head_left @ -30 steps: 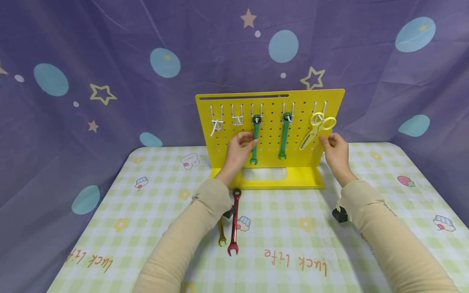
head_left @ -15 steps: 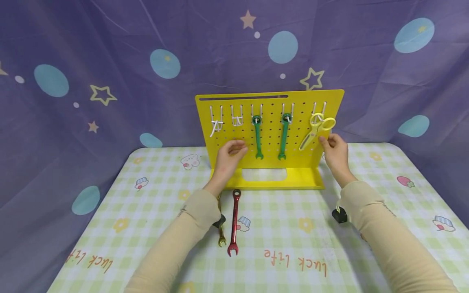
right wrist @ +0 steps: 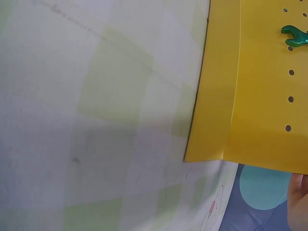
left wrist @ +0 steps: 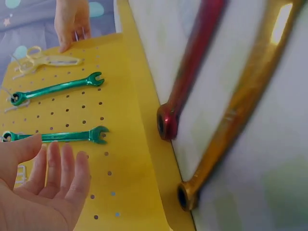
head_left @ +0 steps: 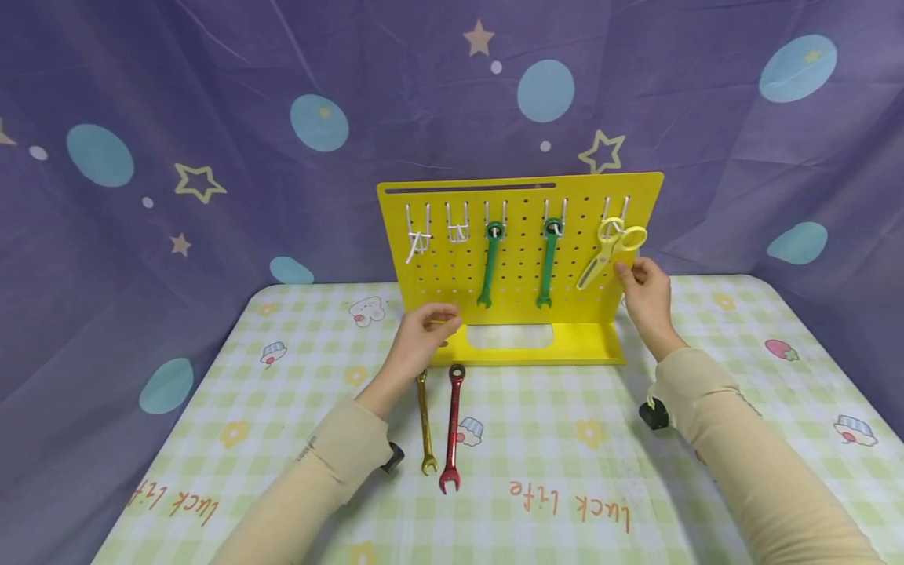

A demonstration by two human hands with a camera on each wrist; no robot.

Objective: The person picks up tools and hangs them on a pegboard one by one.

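1. Head view: right hand [head_left: 648, 298] pinches the right edge of the yellow pegboard [head_left: 521, 298] between thumb and fingers, presumably to steady it upright.
2. Left hand [head_left: 422, 333], fingers loosely bent and somewhat spread, holds nothing; it is before the board's lower left, apart from the nearer green wrench [head_left: 490, 271].
3. That wrench and the second green wrench [head_left: 548, 267] hang by their ring ends, jaws downward, the rings keeping them on the hooks.
4. Yellow scissors [head_left: 599, 263] hang tilted by one handle loop.
5. Red wrench [head_left: 453, 428] and gold wrench [head_left: 425, 420] lie side by side on the tablecloth [head_left: 565, 463], ring ends toward the board, apparently for easy reach.
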